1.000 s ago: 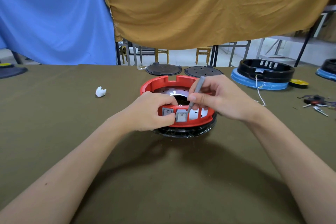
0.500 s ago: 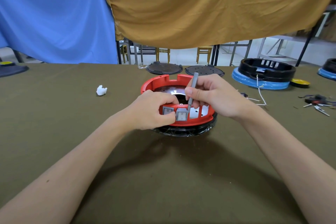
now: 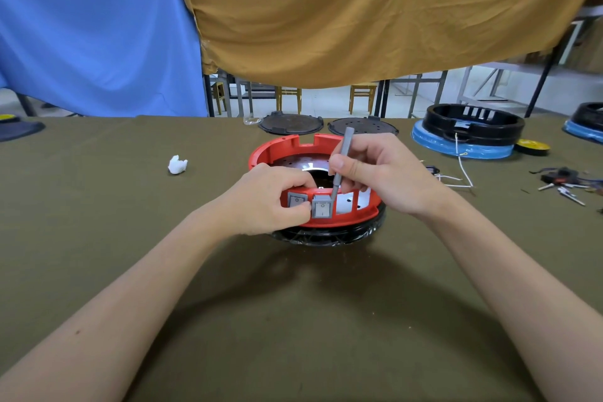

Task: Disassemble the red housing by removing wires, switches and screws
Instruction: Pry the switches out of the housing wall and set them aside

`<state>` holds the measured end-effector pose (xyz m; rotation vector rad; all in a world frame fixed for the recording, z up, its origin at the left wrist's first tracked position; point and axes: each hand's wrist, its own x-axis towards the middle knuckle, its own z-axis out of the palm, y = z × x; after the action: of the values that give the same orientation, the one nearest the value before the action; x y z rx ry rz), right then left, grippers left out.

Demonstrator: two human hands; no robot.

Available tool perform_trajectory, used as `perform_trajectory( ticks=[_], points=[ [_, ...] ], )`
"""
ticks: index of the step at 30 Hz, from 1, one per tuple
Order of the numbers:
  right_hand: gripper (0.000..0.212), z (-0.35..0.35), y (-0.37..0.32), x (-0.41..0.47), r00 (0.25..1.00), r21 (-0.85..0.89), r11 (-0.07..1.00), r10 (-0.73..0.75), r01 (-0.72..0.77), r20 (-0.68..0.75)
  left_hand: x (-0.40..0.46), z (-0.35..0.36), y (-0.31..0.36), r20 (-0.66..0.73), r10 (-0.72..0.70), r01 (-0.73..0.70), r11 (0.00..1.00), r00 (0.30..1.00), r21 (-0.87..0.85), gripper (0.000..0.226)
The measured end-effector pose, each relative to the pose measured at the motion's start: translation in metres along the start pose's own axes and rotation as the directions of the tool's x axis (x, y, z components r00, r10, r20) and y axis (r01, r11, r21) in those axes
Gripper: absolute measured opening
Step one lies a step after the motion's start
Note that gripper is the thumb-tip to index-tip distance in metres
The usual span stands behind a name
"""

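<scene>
left hand (image 3: 264, 199) grips red housing (image 3: 329, 217) by the grey switches (image 3: 322, 206); right hand (image 3: 375, 170) holds grey tool (image 3: 341, 163) against one.

A red housing (image 3: 284, 148) on a glossy black base (image 3: 326, 235) sits on an olive-green tablecloth (image 3: 293, 320). Two pale grey switches (image 3: 323, 208) with darker grey rockers sit at the left hand's fingertips (image 3: 303, 206); a matte grey tool (image 3: 342, 157) runs through the right hand's (image 3: 378, 173) grip. Beyond both hands, blue (image 3: 91, 26) and mustard (image 3: 359, 10) cloths hang.
</scene>
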<state>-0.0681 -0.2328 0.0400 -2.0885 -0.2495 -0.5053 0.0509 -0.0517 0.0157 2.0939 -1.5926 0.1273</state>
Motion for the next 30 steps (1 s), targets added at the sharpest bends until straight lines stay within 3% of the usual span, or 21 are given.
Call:
perform_trajectory(
  ticks=[6, 12, 18, 21, 23, 28, 30],
  points=[
    [0.021, 0.006, 0.001, 0.003, 0.998, 0.018, 0.998, 0.054, -0.054, -0.01, -0.001, 0.001, 0.002, 0.014, -0.014, 0.014, 1.0, 1.0, -0.01, 0.014],
    [0.026, 0.007, 0.001, 0.007, 0.996, -0.002, 0.996, 0.084, -0.084, -0.003, -0.001, 0.0, 0.002, 0.02, -0.018, 0.018, 0.999, 1.0, -0.026, 0.019],
    [0.023, 0.008, 0.0, 0.001, 0.987, 0.094, 0.995, -0.004, 0.019, -0.161, -0.001, -0.001, 0.0, 0.018, -0.006, 0.006, 1.0, 1.0, -0.027, 0.029],
    [0.019, 0.013, -0.002, 0.0, 0.987, 0.149, 0.986, -0.05, 0.073, -0.152, -0.002, -0.001, 0.001, 0.011, -0.004, 0.004, 1.0, 1.0, -0.015, 0.024],
    [0.015, 0.02, -0.001, -0.001, 0.993, 0.105, 0.992, -0.061, 0.072, -0.102, -0.002, -0.001, 0.002, 0.011, 0.003, -0.003, 1.0, 1.0, -0.025, 0.025],
    [0.021, 0.03, 0.003, 0.0, 0.992, -0.228, 0.968, -0.116, 0.102, -0.045, -0.004, -0.004, 0.003, 0.043, 0.02, -0.016, 0.997, 0.999, -0.082, 0.017],
    [0.023, 0.032, 0.001, 0.002, 0.994, -0.282, 0.955, -0.109, 0.097, -0.026, -0.003, -0.003, 0.002, 0.049, 0.019, -0.017, 0.998, 0.999, -0.058, 0.025]
  ],
)
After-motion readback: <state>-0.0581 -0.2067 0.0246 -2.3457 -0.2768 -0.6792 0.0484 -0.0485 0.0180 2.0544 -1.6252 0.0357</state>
